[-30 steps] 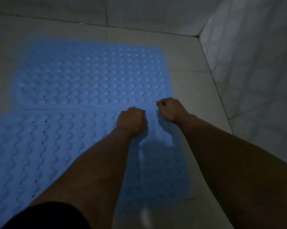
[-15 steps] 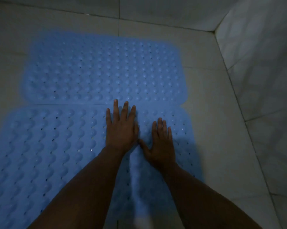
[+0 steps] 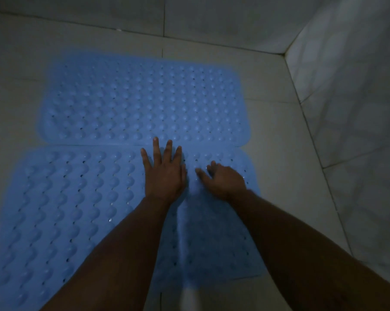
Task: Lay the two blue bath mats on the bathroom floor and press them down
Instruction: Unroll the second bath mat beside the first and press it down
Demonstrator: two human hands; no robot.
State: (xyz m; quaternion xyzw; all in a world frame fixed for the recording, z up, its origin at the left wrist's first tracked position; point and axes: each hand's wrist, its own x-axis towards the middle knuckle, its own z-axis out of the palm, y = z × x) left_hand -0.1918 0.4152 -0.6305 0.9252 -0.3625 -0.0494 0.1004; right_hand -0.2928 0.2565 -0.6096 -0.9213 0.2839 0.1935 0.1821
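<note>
Presently, the near blue dimpled rubber bath mat is pressed flat on the tiled floor by the spread left hand; the right hand, fingers loosely bent, rests beside. The far blue mat lies just ahead, long axis crosswise.

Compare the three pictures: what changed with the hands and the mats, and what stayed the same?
Both hands opened from fists at the seam. The left hand now presses flat on the near mat; the right hand, flat half a second ago, has its fingers loosely curled. Nothing was gripped. Both mats, near and far mat, stayed put on the floor.
</note>
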